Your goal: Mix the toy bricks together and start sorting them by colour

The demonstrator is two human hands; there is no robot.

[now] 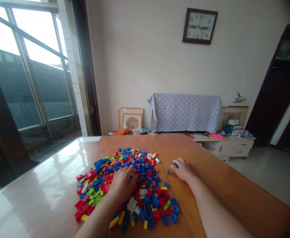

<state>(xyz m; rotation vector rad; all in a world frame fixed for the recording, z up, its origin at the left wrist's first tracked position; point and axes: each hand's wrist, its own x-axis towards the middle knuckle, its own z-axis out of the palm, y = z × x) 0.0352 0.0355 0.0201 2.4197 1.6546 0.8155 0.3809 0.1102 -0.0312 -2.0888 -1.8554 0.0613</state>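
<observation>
A wide pile of small plastic bricks and wheels (pixel 148 198) in red, blue, green, yellow and white lies on the wooden table (pixel 221 205). Over the middle of the pile is my left hand (pixel 124 183), its fingers bent down among the bricks; what the fingertips touch is hidden. My right hand (pixel 183 169) rests on the table to the right of the pile, with a blue piece (pixel 176 165) held at its fingertips. One small blue brick (pixel 168 172) stands on the wood just left of that hand, apart from the pile.
Behind the table, a low white cabinet (pixel 230 148) carries boxes and a pink cloth. A dotted grey-blue cloth (pixel 186 112) covers a wide object there. Picture frames (pixel 132 122) lean on the wall under a clock (pixel 200 26). Windows are on the left.
</observation>
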